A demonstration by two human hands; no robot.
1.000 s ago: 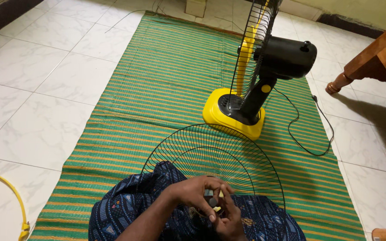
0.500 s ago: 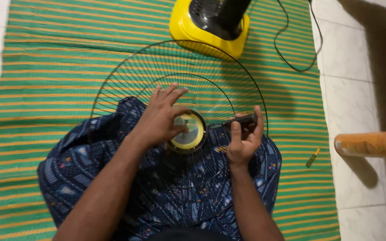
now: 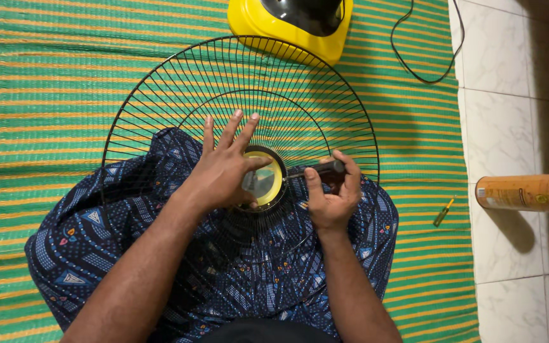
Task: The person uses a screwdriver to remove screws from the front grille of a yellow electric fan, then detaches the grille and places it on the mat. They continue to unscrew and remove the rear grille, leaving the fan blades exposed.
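Observation:
A round black wire fan grille point(image 3: 179, 89) lies across my lap on dark blue patterned cloth point(image 3: 90, 235). At its centre sits a round yellow cap with a black rim point(image 3: 271, 183). My left hand point(image 3: 223, 166) rests flat on that cap, fingers spread, pressing it down. My right hand point(image 3: 333, 194) grips the dark handle of a screwdriver point(image 3: 323, 169), whose shaft points left at the edge of the cap.
The fan's yellow base point(image 3: 287, 24) stands just beyond the grille, with a black cord point(image 3: 414, 63) curling right. A green and orange striped mat point(image 3: 33, 95) covers the floor. A small green screwdriver point(image 3: 443, 212) and an orange spray can point(image 3: 519, 193) lie at right on white tiles point(image 3: 509, 89).
The view tilted down from the upright fan to my lap. My left hand settled flat on the yellow cap, and my right hand brought the screwdriver tip to its edge.

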